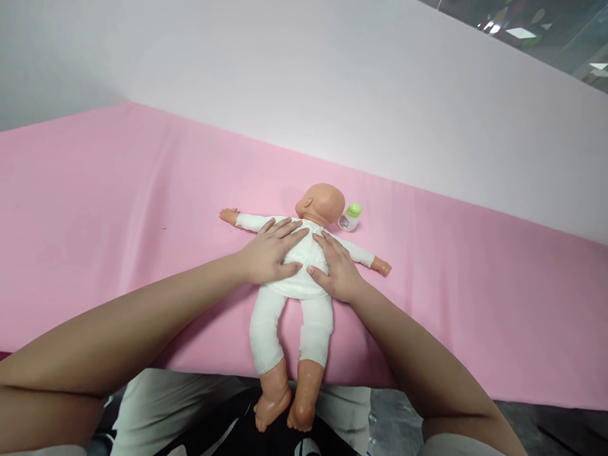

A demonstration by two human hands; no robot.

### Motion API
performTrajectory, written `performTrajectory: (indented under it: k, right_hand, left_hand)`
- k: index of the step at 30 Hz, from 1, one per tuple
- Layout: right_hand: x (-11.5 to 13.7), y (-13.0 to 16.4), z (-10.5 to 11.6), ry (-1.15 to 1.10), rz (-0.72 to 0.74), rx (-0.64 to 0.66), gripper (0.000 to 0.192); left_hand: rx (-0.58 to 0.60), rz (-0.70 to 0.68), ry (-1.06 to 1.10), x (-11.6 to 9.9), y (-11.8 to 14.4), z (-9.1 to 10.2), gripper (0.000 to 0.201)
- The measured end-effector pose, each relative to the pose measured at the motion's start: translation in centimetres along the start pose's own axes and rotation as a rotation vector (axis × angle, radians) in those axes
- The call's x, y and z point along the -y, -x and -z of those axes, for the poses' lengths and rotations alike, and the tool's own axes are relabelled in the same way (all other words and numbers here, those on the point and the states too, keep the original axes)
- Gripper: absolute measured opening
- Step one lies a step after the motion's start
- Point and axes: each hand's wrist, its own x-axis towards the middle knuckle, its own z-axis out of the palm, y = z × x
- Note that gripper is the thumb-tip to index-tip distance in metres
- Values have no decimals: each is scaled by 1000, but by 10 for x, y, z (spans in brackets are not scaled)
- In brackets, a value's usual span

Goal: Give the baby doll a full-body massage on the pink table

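We see a doll (294, 272) lying face down on a pink counter (118, 209), its head (323, 204) pointing away from us and turned to one side. It wears a white suit (285, 310) with long sleeves and legs. Its arms spread out to both sides, the bare hands showing past the cuffs. Its legs reach back toward us, and the bare feet (282, 408) hang over the near edge of the counter.

Our left hand (270, 253) lies flat on the doll's back, on the left side, fingers spread and stretched toward the shoulders. It grips nothing; the palm and fingers simply press on the white cloth. Our right hand (335, 269) lies flat on the right side of the back in the same way, open, fingers pointing toward the neck, with nothing held. The two hands sit just beside each other, with a strip of the suit showing between them.

Just beside the doll's head, on its right, a small white bottle (350, 218) with a green cap rests on the counter, tilted. It stands apart from both hands.

Beyond the counter rises a plain pale wall (332, 82). Below the near edge we see our own lap in light trousers (161, 405).
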Motion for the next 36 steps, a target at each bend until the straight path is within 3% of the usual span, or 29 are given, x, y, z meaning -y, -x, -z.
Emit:
performTrajectory:
  k: [4, 7, 10, 12, 18, 23, 30, 33, 36]
  right_hand:
    - [-2, 2, 3, -33, 17, -24, 78]
    - [-4, 5, 5, -70, 29, -84, 72]
    - [-7, 6, 6, -93, 14, -149, 61]
    - [-8, 6, 7, -109, -1, -184, 54]
    - [-12, 0, 4, -119, -28, -268, 44]
    - [-17, -3, -3, -107, -25, -206, 43]
    - [-1, -5, 0, -152, 19, -181, 36]
    - [3, -5, 0, -353, -79, -128, 28]
    - [0, -6, -1, -787, -174, -19, 17]
  left_hand:
    - [-87, -15, 33, 3, 4, -2, 83]
    - [-270, -4, 32, 5, 9, 2, 68]
    - [-418, 121, -45, 6, 13, 10, 46]
    - [-407, 211, -61, 9, 14, 16, 44]
    - [-154, 279, 224, 22, 12, 12, 59]
    - [-193, 258, 433, 16, 11, 8, 54]
    - [-273, 169, 640, -18, 22, 17, 54]
    - [-272, 55, 753, -31, 26, 19, 59]
    - [-287, -78, 802, -38, 28, 23, 69]
